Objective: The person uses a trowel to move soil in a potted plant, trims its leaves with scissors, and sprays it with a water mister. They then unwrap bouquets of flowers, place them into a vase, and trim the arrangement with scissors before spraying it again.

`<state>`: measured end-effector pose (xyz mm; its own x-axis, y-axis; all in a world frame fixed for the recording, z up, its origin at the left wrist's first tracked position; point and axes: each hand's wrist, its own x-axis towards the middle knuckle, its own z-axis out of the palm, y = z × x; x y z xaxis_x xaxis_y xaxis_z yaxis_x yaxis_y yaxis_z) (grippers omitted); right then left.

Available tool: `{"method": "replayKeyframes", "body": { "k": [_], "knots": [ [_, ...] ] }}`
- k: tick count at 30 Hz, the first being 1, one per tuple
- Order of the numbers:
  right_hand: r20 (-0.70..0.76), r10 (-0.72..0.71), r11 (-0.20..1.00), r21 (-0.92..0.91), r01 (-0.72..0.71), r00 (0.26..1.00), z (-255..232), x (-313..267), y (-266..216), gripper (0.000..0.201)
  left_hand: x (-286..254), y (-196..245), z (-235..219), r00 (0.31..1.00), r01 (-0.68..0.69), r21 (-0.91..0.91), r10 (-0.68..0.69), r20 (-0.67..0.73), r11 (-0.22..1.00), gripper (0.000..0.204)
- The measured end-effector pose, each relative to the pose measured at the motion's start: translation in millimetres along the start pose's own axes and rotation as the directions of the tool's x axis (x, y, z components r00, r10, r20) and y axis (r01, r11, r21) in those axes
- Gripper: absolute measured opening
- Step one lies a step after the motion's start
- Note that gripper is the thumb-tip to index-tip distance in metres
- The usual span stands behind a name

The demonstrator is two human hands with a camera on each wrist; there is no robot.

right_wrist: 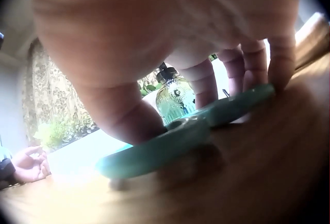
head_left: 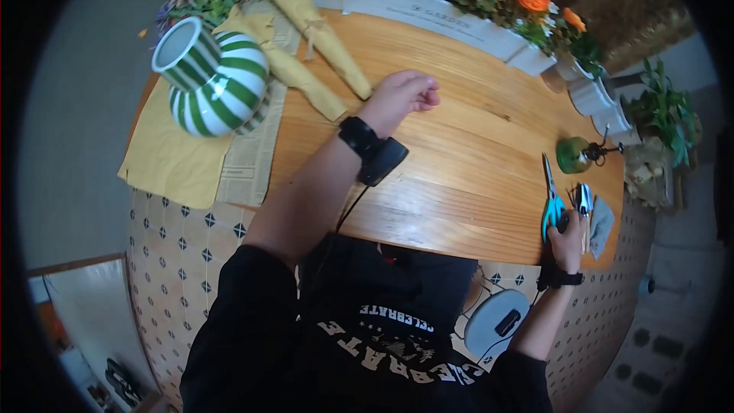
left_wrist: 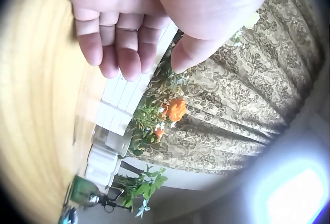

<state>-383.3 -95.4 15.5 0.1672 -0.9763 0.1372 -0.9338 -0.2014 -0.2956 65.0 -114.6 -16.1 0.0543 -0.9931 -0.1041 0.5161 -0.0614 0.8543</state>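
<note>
Teal-handled scissors lie at the right of the wooden table, their pointed blades facing away from the person. My right hand is at their handles; in the right wrist view the thumb and fingers pinch the teal handle low over the tabletop. Above the table's middle, my left hand holds nothing. Its fingers hang loosely bent in the left wrist view. Nearest to that hand are two yellow paper-wrapped bundles, one tied with a ribbon.
A green-and-white striped vase stands at the left on yellow cloth and newsprint. White planters with flowers line the back. Right of the scissors are a green glass sprayer, a metal-headed tool and a grey cloth.
</note>
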Motion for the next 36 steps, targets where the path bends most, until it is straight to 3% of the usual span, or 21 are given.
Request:
{"method": "replayKeyframes", "body": {
  "k": [13,15,16,17,19,21,23,28,31,33,34,35,36],
  "knots": [
    [0.083,0.067,0.987,-0.151,-0.054,0.994,-2,11,-18,0.034,-2,2,-1,1.0,-0.004,0.058,0.004,0.0,0.998,0.021],
    [0.04,0.015,0.986,-0.165,-0.008,0.999,1,10,-18,0.029,-2,-2,-2,0.999,-0.03,0.032,0.031,-0.015,0.999,0.02],
    [0.064,0.09,0.986,-0.144,-0.08,0.994,4,10,-15,0.028,2,-3,-5,0.999,-0.033,0.059,0.034,-0.005,0.998,0.02],
    [-0.044,-0.005,0.982,-0.189,-0.004,0.999,6,6,-18,0.029,2,-3,-4,0.999,-0.005,0.06,0.008,-0.038,0.998,0.02],
    [-0.093,0.048,0.967,-0.244,-0.069,0.995,0,0,-30,0.03,3,-5,-9,1.0,-0.03,0.04,0.03,-0.006,0.999,0.019],
    [-0.022,0.18,0.97,-0.165,-0.181,0.983,-8,-6,-41,0.031,4,-7,-12,0.999,-0.043,0.011,0.043,0.016,0.999,0.019],
    [-0.101,0.116,0.983,-0.133,-0.129,0.988,-3,-18,-31,0.031,5,-7,-13,0.998,-0.041,-0.014,0.042,0.042,0.999,0.02],
    [-0.1,0.254,0.96,-0.095,-0.263,0.962,-12,-30,-17,0.032,7,-9,-16,0.997,-0.042,-0.019,0.043,0.065,0.999,0.022],
    [-0.029,0.247,0.968,0.049,-0.246,0.969,-25,-37,-7,0.031,7,-9,-16,0.998,-0.045,-0.022,0.046,0.053,0.999,0.022],
    [-0.165,0.15,0.988,-0.014,-0.154,0.975,-32,-34,11,0.032,8,-9,-15,0.998,-0.042,-0.014,0.043,0.05,0.999,0.022],
    [-0.207,0.224,0.972,-0.03,-0.235,0.952,-37,-30,16,0.032,8,-9,-15,0.998,-0.04,-0.012,0.04,0.048,0.999,0.022],
    [-0.295,0.181,0.969,-0.108,-0.221,0.938,-43,-27,19,0.037,8,-9,-15,0.998,-0.037,-0.008,0.037,0.045,0.999,0.022],
    [-0.287,0.174,0.966,-0.134,-0.219,0.942,-42,-25,30,0.04,7,-8,-14,0.998,-0.035,-0.011,0.036,0.049,0.999,0.022]
  ]
}}
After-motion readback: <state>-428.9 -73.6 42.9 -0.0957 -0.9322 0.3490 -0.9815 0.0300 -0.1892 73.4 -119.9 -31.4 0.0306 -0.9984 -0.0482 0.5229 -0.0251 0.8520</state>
